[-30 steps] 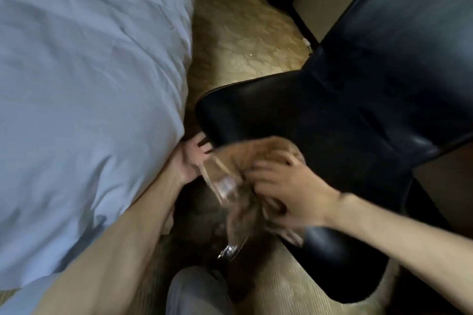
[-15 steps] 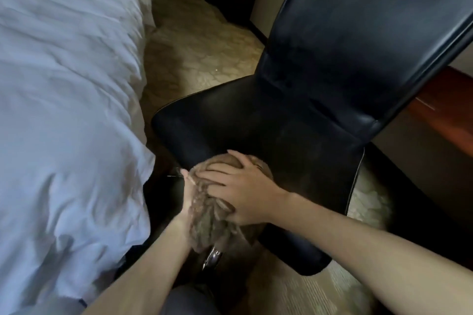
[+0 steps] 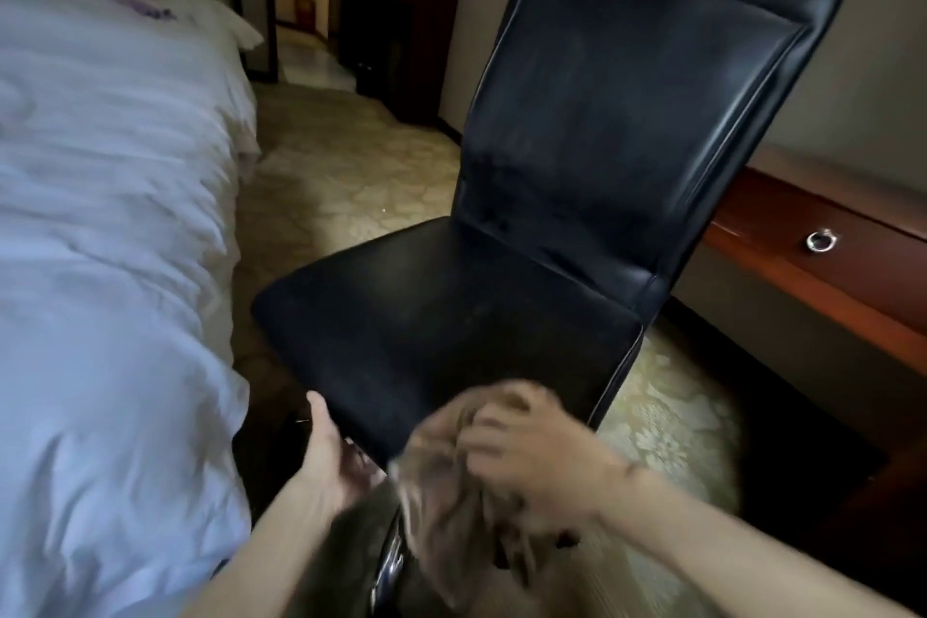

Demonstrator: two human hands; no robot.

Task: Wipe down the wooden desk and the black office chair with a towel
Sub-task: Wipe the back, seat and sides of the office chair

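Right hand [image 3: 526, 459] grips the towel [image 3: 441, 502] at the chair's [image 3: 451, 306] front edge; left hand [image 3: 333, 459] holds that edge.

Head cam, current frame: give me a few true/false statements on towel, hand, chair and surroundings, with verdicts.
1. The right hand grips a bunched brown towel at the front edge of the black leather office chair. True.
2. The towel is draped over the chair's backrest. False: it is at the seat's front edge.
3. A reddish wooden desk with a metal ring pull stands on the chair's right. True.
4. The white-covered bed is right of the chair. False: it is on the left.
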